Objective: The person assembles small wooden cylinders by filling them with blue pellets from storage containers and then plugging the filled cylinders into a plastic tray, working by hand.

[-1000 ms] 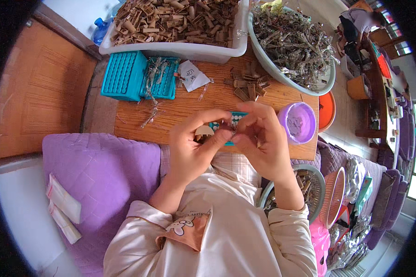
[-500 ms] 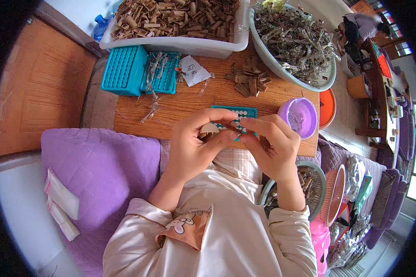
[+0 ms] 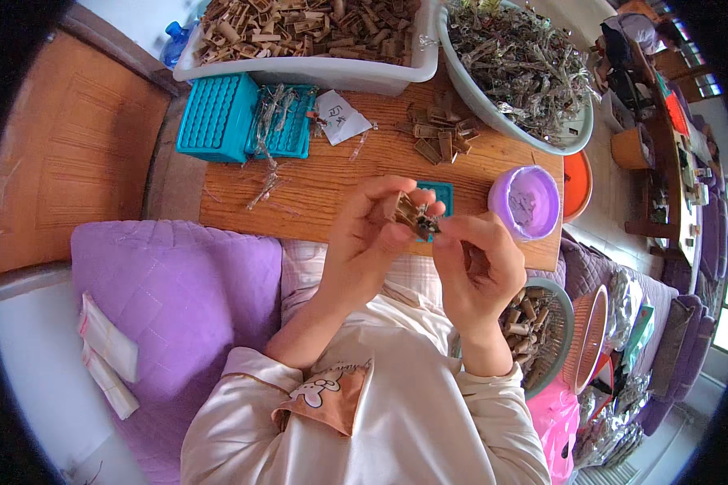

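Note:
Above the table's near edge, my left hand (image 3: 352, 250) grips a small brown plastic casing (image 3: 403, 208) between thumb and fingers. The casing is tilted, its hollow side partly in sight. A small dark part (image 3: 425, 222) shows at its right end. There my right hand (image 3: 484, 263) is closed in a pinch, thumb and forefinger against that end; what lies between those fingertips is too small to make out. Behind the hands lies a teal tray (image 3: 443, 191), mostly hidden by them. To its right stands a purple bowl (image 3: 503, 202) with small bits inside.
Loose brown casings (image 3: 441, 145) lie on the wooden table (image 3: 323, 194). Beyond are a white bin (image 3: 299, 74) of casings and a basin (image 3: 578, 137) of wired parts. Stacked teal trays (image 3: 214, 121) stand far left. Baskets, including a grey one (image 3: 565, 339), sit at my right.
Both hands have come up slightly, and the left has turned so the casing's hollow side shows. The small cream piece seen by my left hand earlier is no longer in sight.

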A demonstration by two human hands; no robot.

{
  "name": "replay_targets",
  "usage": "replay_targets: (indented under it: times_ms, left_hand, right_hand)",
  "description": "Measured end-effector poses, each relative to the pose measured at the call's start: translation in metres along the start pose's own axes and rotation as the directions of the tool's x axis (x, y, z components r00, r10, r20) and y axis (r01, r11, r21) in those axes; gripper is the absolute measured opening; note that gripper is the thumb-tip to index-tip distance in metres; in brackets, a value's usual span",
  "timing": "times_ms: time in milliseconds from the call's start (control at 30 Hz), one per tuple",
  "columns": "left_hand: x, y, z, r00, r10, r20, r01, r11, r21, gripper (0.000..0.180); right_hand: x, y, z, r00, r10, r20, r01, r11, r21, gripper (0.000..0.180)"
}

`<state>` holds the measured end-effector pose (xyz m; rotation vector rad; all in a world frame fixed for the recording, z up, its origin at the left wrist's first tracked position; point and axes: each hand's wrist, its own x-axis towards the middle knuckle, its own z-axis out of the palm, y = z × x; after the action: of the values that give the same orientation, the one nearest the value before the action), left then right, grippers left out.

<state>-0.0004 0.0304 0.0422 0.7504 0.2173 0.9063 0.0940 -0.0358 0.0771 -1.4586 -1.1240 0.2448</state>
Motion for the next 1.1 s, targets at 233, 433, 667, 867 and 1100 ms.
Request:
replay_targets:
  times_ms: [233, 433, 667, 867, 1100]
  left_hand:
    - [-0.004, 0.000, -0.005, 0.997, -0.021, 0.079, 0.017, 0.998, 0.054, 0.039]
    - [-0.004, 0.001, 0.001, 0.999, -0.039, -0.036, 0.041, 0.997, 0.058, 0.038]
    - [-0.001, 0.004, 0.004, 0.985, -0.082, -0.153, 0.122, 0.953, 0.278, 0.034]
    - [-0.001, 0.004, 0.005, 0.985, -0.043, -0.166, 0.102, 0.923, 0.372, 0.032]
    - [0.001, 0.001, -0.001, 0.995, 0.050, -0.089, 0.000, 0.872, 0.489, 0.029]
  right_hand:
    - [-0.003, 0.002, 0.005, 0.997, -0.075, 0.006, 0.075, 0.997, 0.000, 0.018]
    - [0.004, 0.001, 0.003, 0.973, -0.142, 0.180, 0.164, 0.980, -0.115, 0.020]
    - [-0.005, 0.015, 0.006, 0.967, 0.135, 0.215, -0.125, 0.990, -0.062, 0.028]
    - [-0.013, 0.030, 0.009, 0.960, 0.198, 0.195, -0.208, 0.978, 0.032, 0.038]
    - [-0.012, 0.027, 0.004, 0.925, 0.306, 0.223, -0.333, 0.938, 0.097, 0.034]
